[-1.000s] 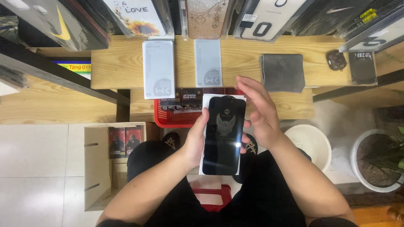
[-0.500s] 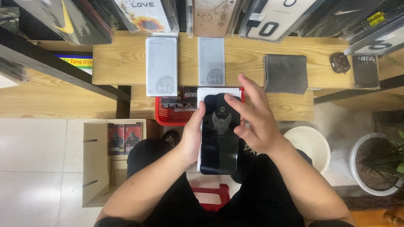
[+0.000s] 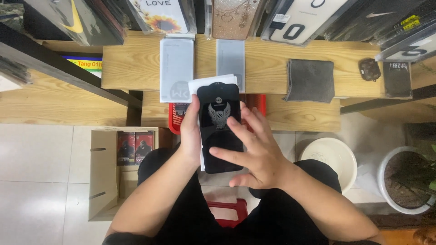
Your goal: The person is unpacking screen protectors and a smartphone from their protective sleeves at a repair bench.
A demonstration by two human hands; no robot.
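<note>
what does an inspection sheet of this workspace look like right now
surface: wooden bench, partly bare
job's things: black phone-shaped slab with a winged emblem, white sheet behind it
clutter: two grey flat packs, grey cloth, small dark case, red basket
grippers: left hand grips the slab's edge; right hand lies open across its front
cables: nothing seen
surroundings: cardboard box, white bucket, potted plant, hanging phone cases, red stool
</note>
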